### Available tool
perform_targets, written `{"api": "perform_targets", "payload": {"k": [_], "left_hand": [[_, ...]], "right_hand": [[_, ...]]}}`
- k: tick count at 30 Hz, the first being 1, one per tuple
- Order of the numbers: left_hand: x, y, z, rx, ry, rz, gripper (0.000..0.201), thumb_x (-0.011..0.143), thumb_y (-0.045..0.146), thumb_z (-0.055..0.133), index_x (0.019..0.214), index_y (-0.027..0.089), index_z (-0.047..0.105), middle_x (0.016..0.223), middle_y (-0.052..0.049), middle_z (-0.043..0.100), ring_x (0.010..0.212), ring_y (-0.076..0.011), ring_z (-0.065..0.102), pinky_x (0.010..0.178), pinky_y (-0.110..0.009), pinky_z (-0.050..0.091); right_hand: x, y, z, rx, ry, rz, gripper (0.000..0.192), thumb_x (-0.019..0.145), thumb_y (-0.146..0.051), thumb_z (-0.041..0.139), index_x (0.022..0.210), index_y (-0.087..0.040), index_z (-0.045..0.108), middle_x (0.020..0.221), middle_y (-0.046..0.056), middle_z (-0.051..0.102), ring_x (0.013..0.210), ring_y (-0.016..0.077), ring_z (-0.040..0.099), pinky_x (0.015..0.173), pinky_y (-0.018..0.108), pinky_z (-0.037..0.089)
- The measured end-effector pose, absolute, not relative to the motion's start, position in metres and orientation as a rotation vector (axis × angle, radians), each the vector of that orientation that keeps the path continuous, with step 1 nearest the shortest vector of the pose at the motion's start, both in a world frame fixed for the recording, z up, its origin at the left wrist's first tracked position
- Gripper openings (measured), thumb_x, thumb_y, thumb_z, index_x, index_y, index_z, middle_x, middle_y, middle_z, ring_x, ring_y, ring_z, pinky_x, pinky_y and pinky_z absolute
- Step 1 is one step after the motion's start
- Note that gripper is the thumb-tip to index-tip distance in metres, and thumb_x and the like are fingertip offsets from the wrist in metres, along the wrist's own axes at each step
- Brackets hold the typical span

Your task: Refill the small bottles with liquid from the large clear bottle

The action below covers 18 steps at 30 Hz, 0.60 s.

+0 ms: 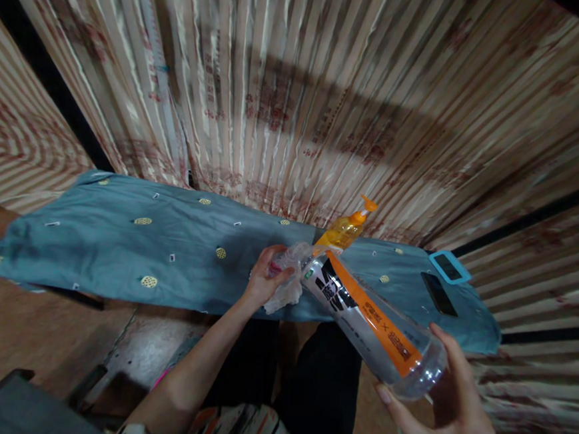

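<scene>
A large clear plastic bottle [362, 316] with an orange and silver label lies tilted across my view, its neck end up and to the left. My right hand [449, 417] grips its base between thumb and fingers. At the neck end, my left hand [269, 279] is closed on a crumpled, translucent white wipe or plastic sheet [286, 290], pressed near the bottle's mouth. Something pinkish-red shows under the left fingers, too blurred to name. Just behind the bottle stands a yellow pump bottle [341, 233] with an orange pump head, its lower part partly covered.
A narrow table with a blue-green cloth [186, 256] patterned with pineapples runs across in front of me. A dark phone [438, 293] and a light-blue framed object [449, 267] lie at its right end. Striped curtains [278, 109] hang behind. A dark stool-like piece [23, 410] stands lower left.
</scene>
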<state>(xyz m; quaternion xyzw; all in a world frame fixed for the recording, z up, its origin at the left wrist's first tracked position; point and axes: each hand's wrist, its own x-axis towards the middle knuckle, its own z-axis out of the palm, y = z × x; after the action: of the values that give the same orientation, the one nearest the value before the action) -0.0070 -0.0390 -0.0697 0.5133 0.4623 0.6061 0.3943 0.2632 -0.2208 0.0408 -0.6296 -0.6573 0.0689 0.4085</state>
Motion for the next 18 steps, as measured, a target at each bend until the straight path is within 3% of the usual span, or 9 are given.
{"api": "perform_targets", "payload": {"k": [12, 18], "left_hand": [[-0.0073, -0.0388, -0.0691, 1.288, 1.158, 1.528, 0.04, 0.073, 0.032, 0.083, 0.11, 0.025, 0.072, 0.121, -0.007, 0.071, 0.119, -0.026, 0.065, 0.105, -0.04, 0.054], [-0.0074, -0.0388, -0.0699, 1.287, 1.15, 1.536, 0.04, 0.073, 0.031, 0.084, 0.111, 0.026, 0.071, 0.122, -0.006, 0.07, 0.12, -0.0254, 0.065, 0.106, -0.04, 0.053]], "right_hand": [[0.2616, -0.2195, 0.0431, -1.577, -1.679, 0.16, 0.097, 0.075, -0.042, 0.087, 0.159, -0.031, 0.04, 0.156, 0.013, 0.051, 0.13, 0.0402, 0.062, 0.108, 0.06, 0.051], [0.26, -0.2204, 0.0461, -1.551, -1.678, 0.168, 0.096, 0.076, -0.04, 0.087, 0.159, -0.03, 0.04, 0.156, 0.013, 0.05, 0.127, 0.0371, 0.065, 0.105, 0.052, 0.056]]}}
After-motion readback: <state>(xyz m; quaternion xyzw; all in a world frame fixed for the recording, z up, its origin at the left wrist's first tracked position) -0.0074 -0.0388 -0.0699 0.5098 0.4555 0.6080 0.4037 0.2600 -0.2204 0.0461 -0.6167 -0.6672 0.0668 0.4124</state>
